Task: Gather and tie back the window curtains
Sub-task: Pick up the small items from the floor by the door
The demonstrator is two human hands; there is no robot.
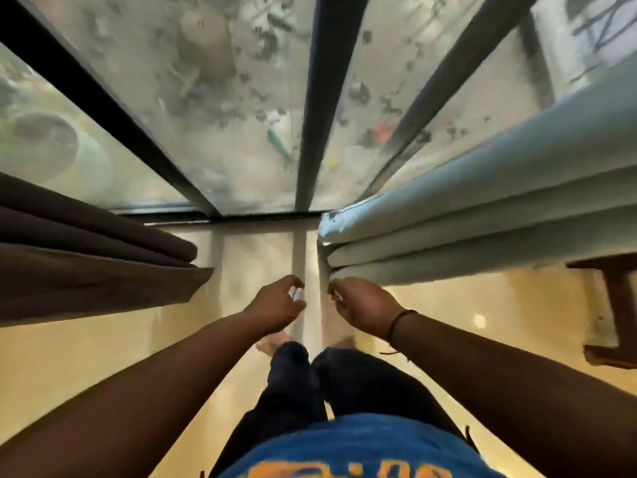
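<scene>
A pale blue-green curtain (pixel 482 215) hangs in thick folds on the right, in front of the window (pixel 241 115). On the left hangs a dark brown curtain (pixel 86 263), bunched in folds. My right hand (pixel 365 307) is at the inner edge of the pale curtain's nearest fold, its curled fingertips on the fabric edge. My left hand (pixel 277 303) is raised in the gap between the two curtains, touching neither. Its fingers and thumb are curled, with a small white glint between them; whether it holds something is unclear.
Dark window frame bars (pixel 319 108) run down to the sill. A glossy cream floor (pixel 103 357) lies below, with my legs and bare feet (pixel 272 341) in the gap. A brown wooden piece of furniture (pixel 617 305) stands at the right, close behind the pale curtain.
</scene>
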